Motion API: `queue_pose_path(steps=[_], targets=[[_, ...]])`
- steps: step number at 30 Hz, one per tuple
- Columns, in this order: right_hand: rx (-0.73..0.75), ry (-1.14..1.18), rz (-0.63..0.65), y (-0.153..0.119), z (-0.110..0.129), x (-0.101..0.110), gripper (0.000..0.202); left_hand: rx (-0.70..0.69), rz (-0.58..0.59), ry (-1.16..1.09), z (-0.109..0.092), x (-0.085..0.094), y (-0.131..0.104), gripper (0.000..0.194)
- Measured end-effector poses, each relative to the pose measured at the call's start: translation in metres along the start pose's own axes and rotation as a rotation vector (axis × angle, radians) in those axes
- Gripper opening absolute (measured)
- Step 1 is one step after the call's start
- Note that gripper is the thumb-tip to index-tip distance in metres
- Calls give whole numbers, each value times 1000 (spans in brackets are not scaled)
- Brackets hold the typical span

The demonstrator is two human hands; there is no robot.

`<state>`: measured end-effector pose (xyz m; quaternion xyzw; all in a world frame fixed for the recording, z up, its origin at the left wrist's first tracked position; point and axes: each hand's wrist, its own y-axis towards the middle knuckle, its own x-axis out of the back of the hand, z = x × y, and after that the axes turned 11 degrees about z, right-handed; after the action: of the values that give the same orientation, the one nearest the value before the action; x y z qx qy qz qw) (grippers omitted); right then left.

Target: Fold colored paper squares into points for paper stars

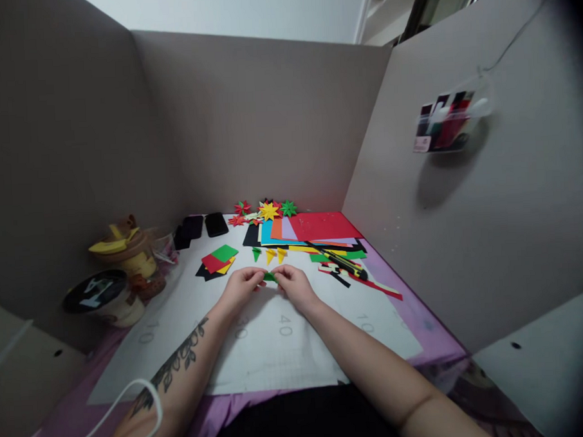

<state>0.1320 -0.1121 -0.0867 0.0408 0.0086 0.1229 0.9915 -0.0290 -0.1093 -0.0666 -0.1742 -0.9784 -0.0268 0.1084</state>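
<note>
Two bare forearms (369, 353) come in over the near edge of the purple-covered desk (436, 333), the left one bearing a leafy tattoo (182, 358) and, close to my lens, a looped white cable (159, 411). From my remote seat I see both hands meeting over the white numbered sheet (312, 356), about midway between the desk's left and right edges. Left hand (246, 283) and right hand (294, 286) each have thumb and fingers pinched on a small green paper piece (270, 277); I cannot make out its folds.

Just beyond the fingertips, toward the far edge, I have one green folded point (257, 253) and two yellow folded points (276, 255). Left of these lie overlapping paper squares (216, 263) in red, green, yellow and black. Near the far right corner is a stack of coloured sheets (325, 226), red on top; on its near side a yellow-and-black cutter (346, 264) rests among paper strips (386, 290). Folded paper stars (268, 211) cluster along the far edge, and tubs (102, 297) crowd the left edge.
</note>
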Motion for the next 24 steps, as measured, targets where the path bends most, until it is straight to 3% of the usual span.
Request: queue_pose_path(steps=[8,16,24], targets=[[131,-156,80,0,-3,4,11,-11,14,-36,-3,-1,-3,26],[233,-329,79,-3,7,9,8,12,68,-28,-9,-2,-6,31],[219,-337,107,-4,4,6,9,5,58,25,-3,-2,-5,31]])
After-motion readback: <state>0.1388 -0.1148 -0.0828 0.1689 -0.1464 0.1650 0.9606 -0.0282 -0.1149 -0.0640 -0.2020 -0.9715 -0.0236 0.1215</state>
